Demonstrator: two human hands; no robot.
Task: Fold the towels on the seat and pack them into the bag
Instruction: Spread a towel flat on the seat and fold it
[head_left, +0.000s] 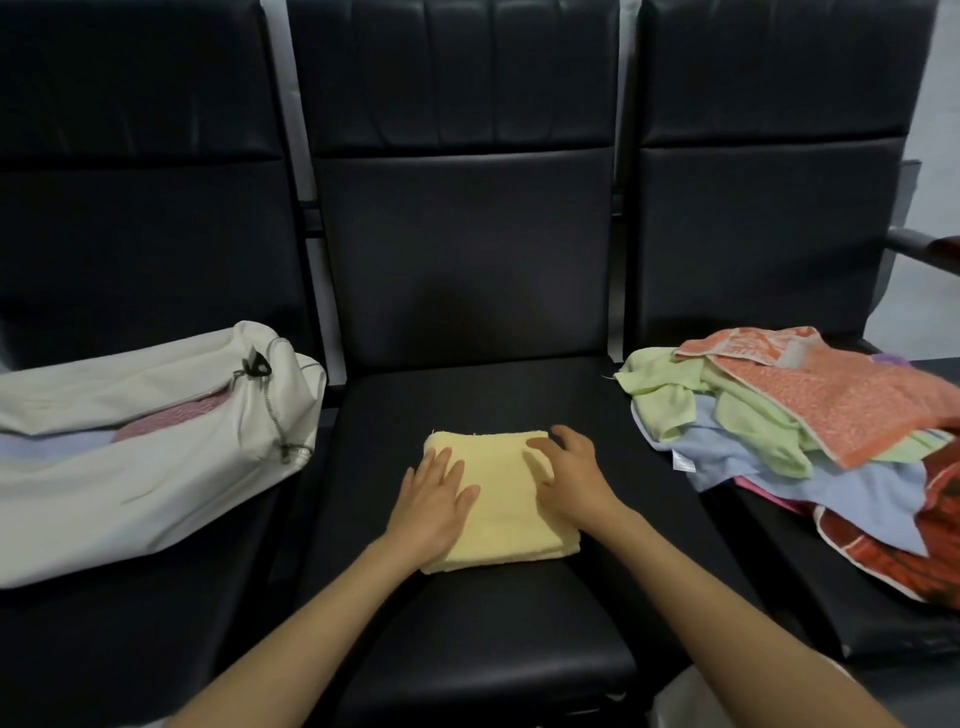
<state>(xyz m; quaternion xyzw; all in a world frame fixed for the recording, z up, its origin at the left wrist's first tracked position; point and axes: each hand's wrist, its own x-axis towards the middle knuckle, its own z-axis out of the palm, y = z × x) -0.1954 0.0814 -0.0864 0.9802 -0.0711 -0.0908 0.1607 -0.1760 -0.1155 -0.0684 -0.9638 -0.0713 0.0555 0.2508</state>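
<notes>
L hand (434, 499) & R hand (571, 473) pressing yellow towel (501, 525), fingers uncurled, gripping nothing; soft, light, floppy, prob. needing scooping under both sides.

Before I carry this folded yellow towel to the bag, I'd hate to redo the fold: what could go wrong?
1. The yellow towel lies in loose layers under the left hand and right hand; lifted by one edge, it may fall open.
2. The white bag gapes only narrowly, with a pink towel inside; the fold could catch.
3. The towel pile on the right seat sprawls to its front edge and might slide off.
</notes>
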